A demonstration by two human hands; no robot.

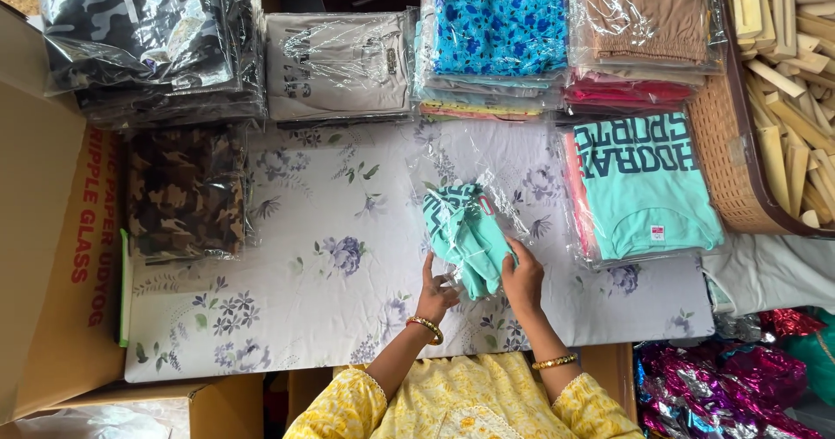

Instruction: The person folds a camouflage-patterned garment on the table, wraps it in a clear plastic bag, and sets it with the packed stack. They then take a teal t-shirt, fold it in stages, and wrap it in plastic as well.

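Holding a folded mint-green garment point(465, 235) between them, both hands sit near the front edge of the tabletop point(287, 317), which is covered in a pale floral cloth. The left hand point(435, 295) grips the garment's lower left side, its fingers point(428, 269) curled against the fabric and the clear plastic bag point(474, 174) that wraps loosely over the garment's top. The right hand point(524, 278) clasps the lower right side, fingers pressed together over the fold. Each wrist wears one gold bangle.

Packed clothes ring the garment: two camouflage stacks at left, one dark point(148, 39) and one brown point(184, 191); one grey pack point(337, 63); one blue floral stack point(496, 35); one tan-topped stack point(648, 22); and one mint printed-shirt stack point(642, 187) just right of the hands. A woven basket point(722, 161) of wooden pieces stands at far right.

Open cloth lies left of the hands, between the brown stack and the garment. A cardboard box point(52, 256) borders the left edge; shiny foil wrap point(722, 387) lies beyond the right corner.
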